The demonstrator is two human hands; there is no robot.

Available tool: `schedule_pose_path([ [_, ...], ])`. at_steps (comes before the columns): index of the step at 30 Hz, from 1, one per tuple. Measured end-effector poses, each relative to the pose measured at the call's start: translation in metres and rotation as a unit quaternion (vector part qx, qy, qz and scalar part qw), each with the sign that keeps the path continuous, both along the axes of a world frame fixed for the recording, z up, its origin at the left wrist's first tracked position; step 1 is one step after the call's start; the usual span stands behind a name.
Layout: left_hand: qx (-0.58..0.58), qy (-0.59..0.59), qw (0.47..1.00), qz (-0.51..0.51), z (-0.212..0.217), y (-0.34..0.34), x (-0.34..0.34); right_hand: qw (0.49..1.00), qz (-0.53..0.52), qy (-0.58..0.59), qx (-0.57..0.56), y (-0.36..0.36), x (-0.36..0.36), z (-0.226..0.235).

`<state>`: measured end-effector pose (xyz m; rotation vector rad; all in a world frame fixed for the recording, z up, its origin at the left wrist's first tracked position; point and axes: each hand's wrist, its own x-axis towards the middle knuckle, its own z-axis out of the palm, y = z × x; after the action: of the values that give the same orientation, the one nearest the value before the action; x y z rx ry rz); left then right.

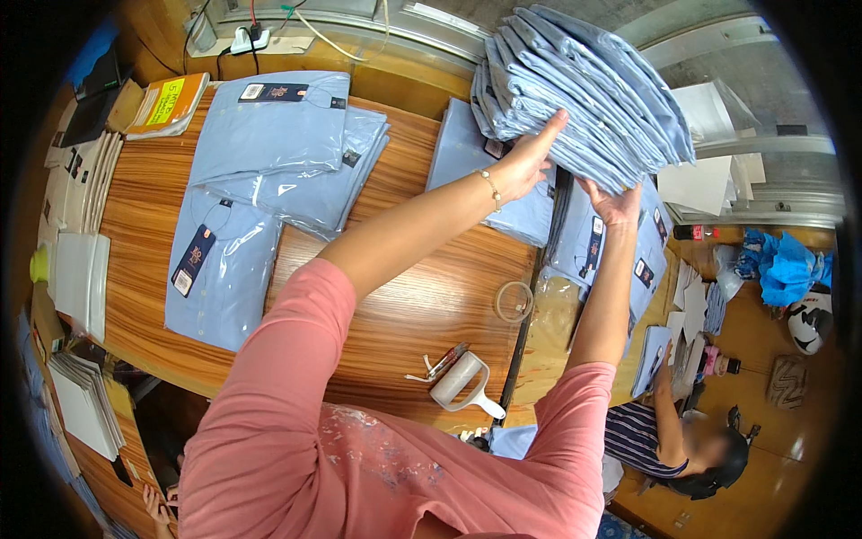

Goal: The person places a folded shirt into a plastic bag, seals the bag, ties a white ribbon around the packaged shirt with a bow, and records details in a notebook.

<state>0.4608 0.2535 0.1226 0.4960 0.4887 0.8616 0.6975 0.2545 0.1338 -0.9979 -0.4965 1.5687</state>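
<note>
A tall stack of folded light blue shirts in clear plastic bags (584,99) leans at the far right of the table, held between both my hands. My left hand (528,164) grips its left lower side, thumb laid against the edges and fingers partly hidden. At the near corner my right hand (615,203) is closed on the stack, its fingertips hidden beneath. Under and beside it lie more bagged shirts with dark tags, such as this bagged shirt (516,211). Another pile of bagged blue shirts (278,135) rests on the left of the table.
On the wood-grain table (395,296) lie a tape roll (514,302), a white-handled lint roller (462,382) and a small pair of snips (442,361). Window frames border the far side. A co-worker in a striped top (646,440) handles a blue shirt at the right.
</note>
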Motion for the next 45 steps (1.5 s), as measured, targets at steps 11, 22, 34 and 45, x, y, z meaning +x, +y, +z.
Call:
schedule_pose_path([
  [11,-0.031,-0.071,0.992,0.099,-0.055,0.013,-0.091,0.997,-0.03,0.06,-0.041,0.011,0.002,0.004],
  [22,0.021,0.017,0.999,-0.022,0.012,0.073,-0.098,0.978,0.0,-0.19,-0.082,-0.009,-0.028,0.046],
  [34,0.065,0.043,0.997,0.009,-0.002,0.039,-0.098,0.962,0.035,-0.262,-0.07,-0.019,-0.037,0.034],
  [45,0.134,0.11,0.985,-0.004,-0.033,0.023,-0.102,0.983,-0.034,-0.18,-0.018,-0.056,-0.032,-0.024],
])
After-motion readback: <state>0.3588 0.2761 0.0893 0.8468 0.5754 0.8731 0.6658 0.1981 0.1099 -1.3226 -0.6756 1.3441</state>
